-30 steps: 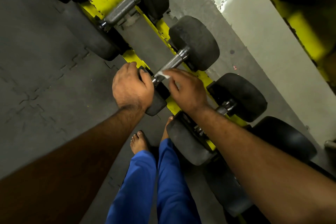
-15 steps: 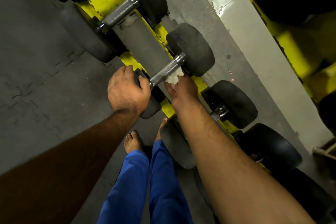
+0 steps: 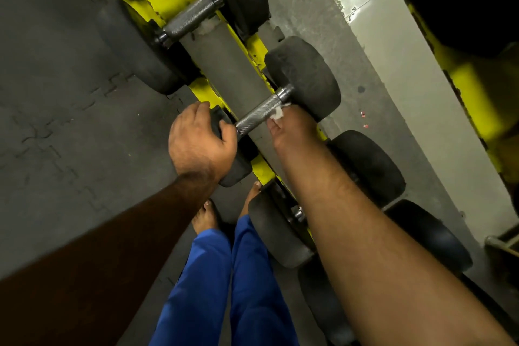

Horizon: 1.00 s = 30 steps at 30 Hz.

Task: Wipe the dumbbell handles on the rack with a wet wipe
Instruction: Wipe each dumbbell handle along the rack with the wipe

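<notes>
Head view: my right hand [image 3: 292,128] seemingly pinches the wet wipe [image 3: 278,113] under the dumbbell handle [image 3: 259,115], fingers mostly hidden; my left hand [image 3: 200,142] grips its near weight [image 3: 238,168].

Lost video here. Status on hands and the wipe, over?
Left hand grips near dumbbell head. Right hand presses wet wipe against knurled handle, far end. Nothing blocking.
</notes>
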Each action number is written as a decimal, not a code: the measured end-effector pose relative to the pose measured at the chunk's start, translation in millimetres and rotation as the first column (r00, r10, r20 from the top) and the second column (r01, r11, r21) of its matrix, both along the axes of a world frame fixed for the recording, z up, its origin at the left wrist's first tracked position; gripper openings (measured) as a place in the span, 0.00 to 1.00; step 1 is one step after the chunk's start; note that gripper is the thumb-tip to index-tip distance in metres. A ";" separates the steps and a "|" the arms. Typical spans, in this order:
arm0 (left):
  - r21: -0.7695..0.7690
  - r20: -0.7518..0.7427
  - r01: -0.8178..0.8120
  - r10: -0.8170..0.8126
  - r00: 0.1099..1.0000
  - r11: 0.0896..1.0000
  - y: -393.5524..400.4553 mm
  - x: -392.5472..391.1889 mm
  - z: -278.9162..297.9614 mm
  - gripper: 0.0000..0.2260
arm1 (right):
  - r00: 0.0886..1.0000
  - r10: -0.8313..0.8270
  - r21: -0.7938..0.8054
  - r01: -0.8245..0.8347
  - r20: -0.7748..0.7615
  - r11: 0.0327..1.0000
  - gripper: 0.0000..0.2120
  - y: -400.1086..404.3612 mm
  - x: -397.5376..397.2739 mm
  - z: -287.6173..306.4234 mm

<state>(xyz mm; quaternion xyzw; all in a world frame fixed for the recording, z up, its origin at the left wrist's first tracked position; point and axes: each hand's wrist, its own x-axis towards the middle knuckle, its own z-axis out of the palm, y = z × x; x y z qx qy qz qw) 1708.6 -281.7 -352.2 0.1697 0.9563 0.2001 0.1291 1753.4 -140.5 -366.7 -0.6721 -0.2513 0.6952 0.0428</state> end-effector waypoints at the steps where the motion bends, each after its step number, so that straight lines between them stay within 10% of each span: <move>1: -0.003 0.000 -0.002 0.002 1.000 1.000 0.4 0.1 0.5 0.24 | 1.000 -0.010 0.033 0.009 0.020 0.999 0.10 -1.2 -1.8 0.4; 13: -0.006 0.004 -0.002 0.002 1.000 1.000 0.4 -2.0 1.8 0.25 | 0.964 0.245 -0.054 -0.241 0.100 0.969 0.08 -45.5 5.2 3.1; 18: -0.003 0.003 -0.005 0.005 1.000 1.000 -0.4 -0.9 0.2 0.25 | 1.000 -0.029 -0.016 0.029 0.007 0.999 0.12 -13.6 -1.8 -3.6; 23: -0.002 0.008 -0.014 0.014 1.000 1.000 0.8 0.4 2.6 0.25 | 0.986 0.152 -0.052 -0.149 0.062 0.987 0.09 -42.7 -0.1 -1.5; 30: 0.010 0.007 -0.015 0.015 1.000 1.000 0.2 0.5 2.6 0.26 | 0.992 -0.062 -0.045 0.058 -0.105 0.997 0.04 -26.2 -12.3 -9.9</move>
